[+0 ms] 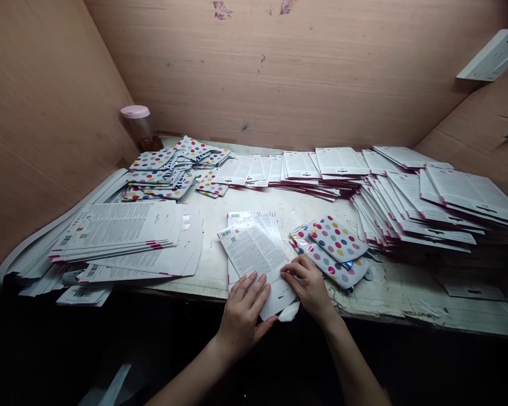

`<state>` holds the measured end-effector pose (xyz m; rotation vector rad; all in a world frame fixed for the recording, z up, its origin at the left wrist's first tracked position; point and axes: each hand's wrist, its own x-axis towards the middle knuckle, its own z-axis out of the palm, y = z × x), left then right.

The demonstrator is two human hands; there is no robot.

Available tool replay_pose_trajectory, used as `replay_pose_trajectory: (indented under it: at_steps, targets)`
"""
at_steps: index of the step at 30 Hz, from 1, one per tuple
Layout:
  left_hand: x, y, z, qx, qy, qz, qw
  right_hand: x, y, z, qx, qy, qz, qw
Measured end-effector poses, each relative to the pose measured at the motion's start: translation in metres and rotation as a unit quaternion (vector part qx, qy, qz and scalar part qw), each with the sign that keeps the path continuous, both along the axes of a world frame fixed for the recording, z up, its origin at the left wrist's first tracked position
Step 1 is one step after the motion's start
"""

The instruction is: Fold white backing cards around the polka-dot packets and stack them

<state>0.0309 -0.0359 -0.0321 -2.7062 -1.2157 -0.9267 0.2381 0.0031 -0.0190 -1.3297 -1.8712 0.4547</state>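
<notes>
A white printed card [254, 248] with a barcode and small text lies tilted in front of me, on top of other printed cards [273, 223]. My left hand [243, 310] rests on its lower left part, fingers stretched flat and the thumb at the near edge. At the card's right edge, my right hand [307, 285] has thumb and forefinger pinched together. A small white piece [289, 312] shows beneath the card's near end; I cannot make out what it is. Just right of my right hand lie polka-dot pouches [338, 242], one in clear wrapping.
Printed cards [122, 225] are stacked at the left. Folded polka-dot pouches [152, 175] are piled behind them, near a pink-lidded bottle [138, 127]. Rows of printed packs [406, 208] fill the back and right. Wooden panels [279, 84] enclose the table, whose front edge [385, 316] is worn.
</notes>
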Motion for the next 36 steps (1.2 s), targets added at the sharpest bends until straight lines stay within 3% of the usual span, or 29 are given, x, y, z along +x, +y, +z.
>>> replay_pose_trajectory:
  at_steps: [4, 10, 14, 16, 18, 20, 22, 24, 29, 33, 36]
  targets:
    - [0.001, 0.000, 0.000, -0.002, -0.004, 0.003, 1.000, 0.000, 0.003, 0.001, 0.011, -0.086, 0.003, 0.996]
    - [0.000, -0.001, 0.001, -0.027, -0.032, -0.011, 0.999, -0.004, 0.003, -0.006, 0.024, -0.137, -0.005, 0.990]
    - [-0.009, 0.001, 0.003, -0.056, -0.038, -0.027, 0.997, -0.012, -0.045, -0.007, 0.042, -0.198, 0.037, 0.979]
    - [-0.018, 0.005, 0.005, -0.054, -0.042, -0.060, 0.996, -0.013, -0.077, 0.000, 0.029, -0.234, 0.096, 0.967]
    - [-0.026, 0.009, 0.006, -0.032, -0.047, -0.114, 0.992, -0.009, -0.097, 0.013, -0.034, -0.204, 0.173, 0.963]
    - [-0.034, 0.011, 0.007, -0.019, -0.053, -0.158, 0.986, -0.002, -0.098, 0.028, -0.090, -0.129, 0.198, 0.968]
    - [-0.038, 0.010, 0.006, -0.029, -0.068, -0.161, 0.984, 0.003, -0.082, 0.036, -0.076, -0.088, 0.165, 0.979]
    - [-0.038, 0.008, 0.004, -0.049, -0.105, -0.124, 0.986, 0.001, -0.059, 0.034, -0.016, -0.084, 0.131, 0.988]
    - [-0.030, 0.008, 0.003, -0.066, -0.186, 0.034, 0.980, -0.022, -0.024, 0.004, 0.020, -0.039, 0.035, 0.998]
    - [-0.037, 0.014, 0.013, -0.038, -0.060, -0.021, 0.997, -0.030, -0.029, -0.003, 0.087, -0.122, -0.040, 0.988]
    - [-0.049, 0.015, 0.021, 0.027, 0.028, -0.086, 0.996, -0.032, -0.041, 0.002, 0.130, -0.203, -0.010, 0.970]
